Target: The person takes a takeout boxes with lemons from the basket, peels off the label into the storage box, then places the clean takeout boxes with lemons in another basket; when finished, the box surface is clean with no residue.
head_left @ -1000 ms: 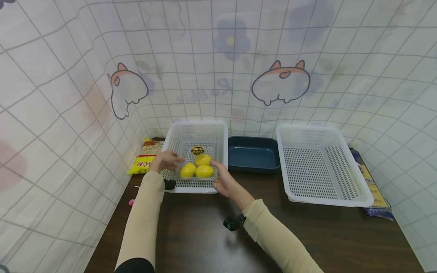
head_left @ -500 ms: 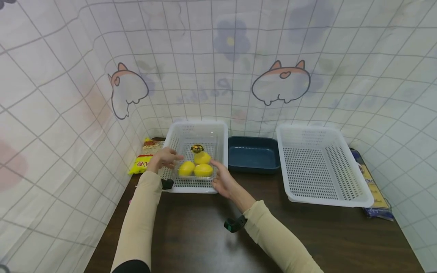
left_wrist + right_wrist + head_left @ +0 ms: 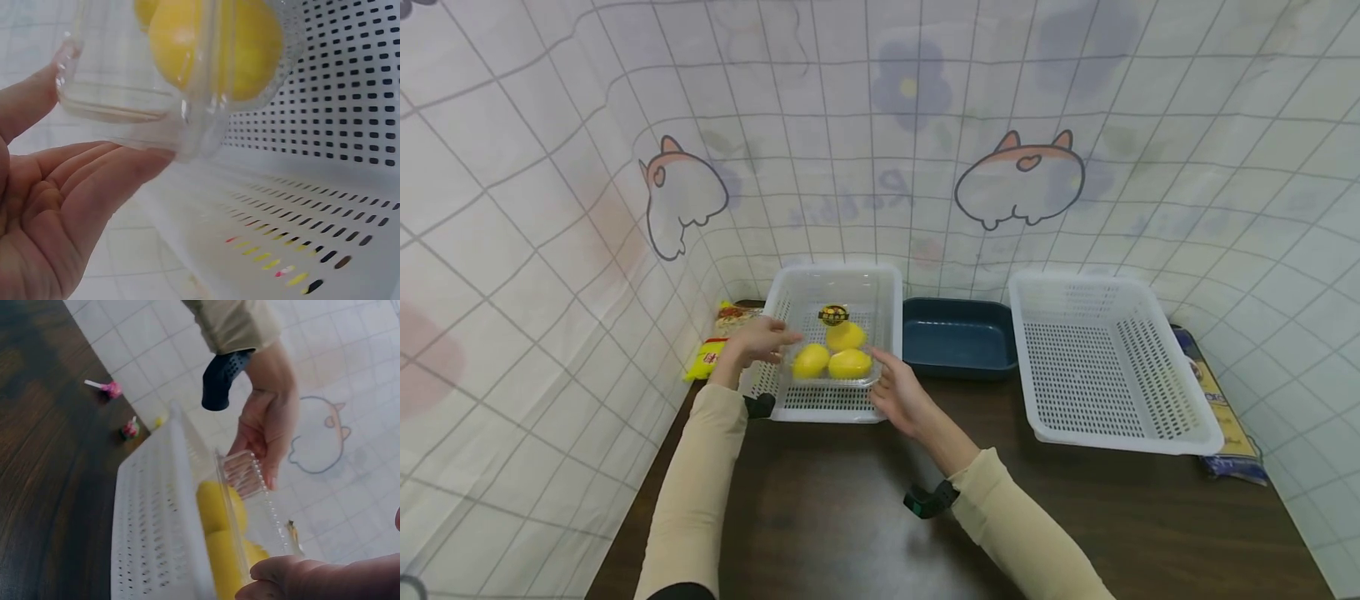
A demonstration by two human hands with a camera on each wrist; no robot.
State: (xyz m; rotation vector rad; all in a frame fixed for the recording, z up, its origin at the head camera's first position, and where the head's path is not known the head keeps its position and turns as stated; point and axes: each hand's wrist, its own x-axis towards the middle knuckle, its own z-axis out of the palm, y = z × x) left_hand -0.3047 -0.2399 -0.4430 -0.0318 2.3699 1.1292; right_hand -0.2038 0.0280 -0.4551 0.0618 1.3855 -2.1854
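Three lemons [image 3: 850,364] lie in a clear plastic box [image 3: 119,94] with a black and yellow label [image 3: 833,315]. The box is above the left white perforated basket [image 3: 827,406], and the right wrist view shows part of it over the basket's rim. My left hand [image 3: 756,340] grips the box's left side, thumb on one face and fingers on the other in the left wrist view. At the opposite side my right hand [image 3: 904,396] pinches the box near its front right corner; its other fingers are partly hidden.
A dark blue dish [image 3: 958,337] stands between the left basket and a second white basket [image 3: 1075,358]. Yellow packets [image 3: 707,358] lie at far left, a blue and yellow bag [image 3: 1232,433] at far right. Two lollipops [image 3: 112,389] [image 3: 130,429] are on the dark table [image 3: 850,500].
The box with the lemons has risen a little inside the basket area and shifted slightly away from me, both hands moving with it. The baskets and dish have stayed put.
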